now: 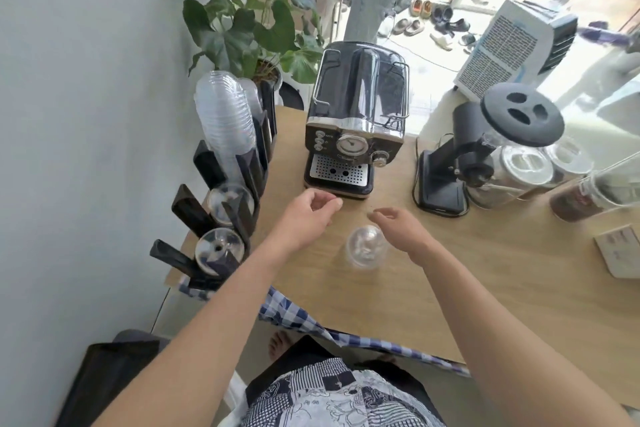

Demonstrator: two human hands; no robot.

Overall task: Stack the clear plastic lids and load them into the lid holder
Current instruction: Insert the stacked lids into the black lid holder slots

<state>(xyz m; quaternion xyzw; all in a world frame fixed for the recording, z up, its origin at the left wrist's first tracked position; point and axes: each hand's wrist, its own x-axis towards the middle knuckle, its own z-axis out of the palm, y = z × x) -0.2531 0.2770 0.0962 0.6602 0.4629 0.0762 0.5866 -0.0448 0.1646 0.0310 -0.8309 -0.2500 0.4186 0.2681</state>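
Observation:
A short stack of clear dome lids [366, 247] stands on the wooden table [485, 281] between my two hands. My left hand [306, 215] hovers just left of and above it, fingers loosely curled, holding nothing. My right hand [398, 224] hangs to the right of the stack, fingers relaxed and empty. Along the table's left edge stands the black lid holder [239, 191], with a tall column of clear lids [223, 114] in its far slot and single lids in the nearer slots [218, 248].
A black espresso machine [356, 121] stands behind my hands. A black grinder [485, 146] and glass jars [530, 170] sit at the right. A potted plant [249, 21] is at the back left. A checked cloth [294, 312] hangs over the front edge. A person stands beyond the table.

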